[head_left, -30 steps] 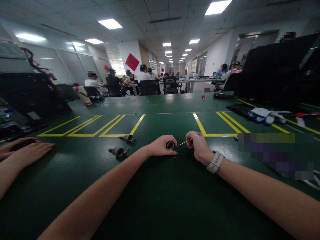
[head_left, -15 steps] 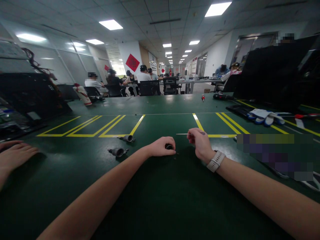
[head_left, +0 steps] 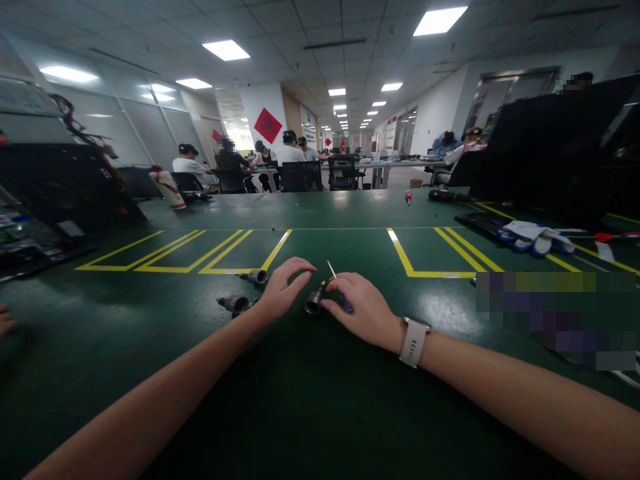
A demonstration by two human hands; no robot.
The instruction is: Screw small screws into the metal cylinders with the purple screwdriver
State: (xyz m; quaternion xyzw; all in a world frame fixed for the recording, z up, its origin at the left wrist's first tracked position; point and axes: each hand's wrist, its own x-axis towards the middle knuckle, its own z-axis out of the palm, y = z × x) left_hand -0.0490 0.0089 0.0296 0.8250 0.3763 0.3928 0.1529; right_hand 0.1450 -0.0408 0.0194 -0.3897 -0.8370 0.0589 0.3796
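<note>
Well in from the far edge of the green worktop (head_left: pixel 320 393), a cup-mouthed metal fitting (head_left: pixel 313 304) was between the hands. The left hand (head_left: pixel 284 288) had fingers and thumb apart; the right hand (head_left: pixel 363 303) gripped a purple-handled screwdriver (head_left: pixel 347 305). Two similar fittings (head_left: pixel 233 304) lay left of the left hand.

Noted L hand (head_left: pixel 285 291) w/ fingers parted, just L of cup-shaped metal pc. (head_left: pixel 313 303). Saw R hand (head_left: pixel 364 305) gripping purple-handled tool (head_left: pixel 348 305) beside same pc.; can't confirm contact. Logged on green bench (head_left: pixel 330 400), at L, 2nd pc. (head_left: pixel 233 305) and, slightly farther, 3rd pc. (head_left: pixel 258 276). Also gloves (head_left: pixel 536 238) far R, seated ppl. (head_left: pixel 290 154) at far end.
</note>
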